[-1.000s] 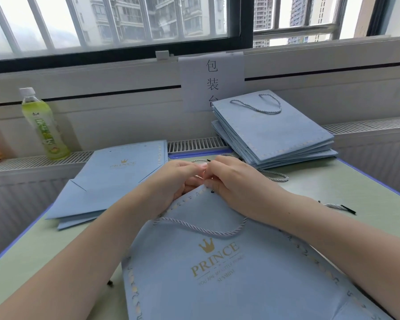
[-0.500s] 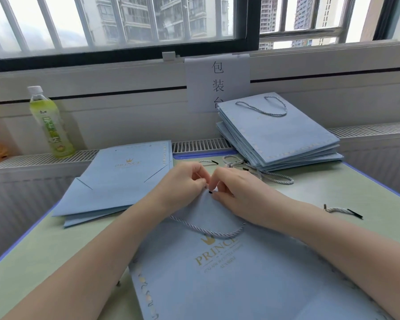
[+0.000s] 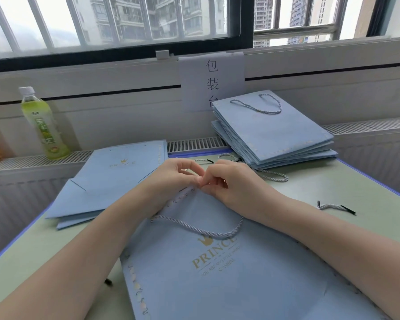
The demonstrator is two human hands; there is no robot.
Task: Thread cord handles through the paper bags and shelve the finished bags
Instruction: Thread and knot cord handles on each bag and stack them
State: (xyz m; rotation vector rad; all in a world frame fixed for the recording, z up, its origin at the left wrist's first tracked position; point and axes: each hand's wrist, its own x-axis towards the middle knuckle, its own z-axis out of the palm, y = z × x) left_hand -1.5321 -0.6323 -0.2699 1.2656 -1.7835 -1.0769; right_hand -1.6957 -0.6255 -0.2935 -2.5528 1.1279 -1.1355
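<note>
A light blue paper bag [image 3: 229, 280] printed PRINCE lies flat in front of me. A grey twisted cord handle [image 3: 201, 229] loops across its front face. My left hand [image 3: 171, 179] and my right hand [image 3: 226, 181] meet at the bag's top edge, fingertips pinched together there; what they pinch is too small to tell. A stack of bags without handles [image 3: 109, 181] lies to the left. Another stack of bags with cord handles [image 3: 273, 132] sits at the back right. One loose cord [image 3: 335, 207] with black tips lies on the table at right.
The green table [image 3: 356, 181] has a blue edge and stands against a windowsill. A green drink bottle [image 3: 44, 125] stands on the sill at left. A paper sign [image 3: 213, 82] hangs on the wall. More loose cords [image 3: 273, 175] lie under the right stack.
The view shifted slightly. My hands stayed at the bag's top edge, and my fingers pinched closer together; the black cord tip seen earlier between them is hidden now.
</note>
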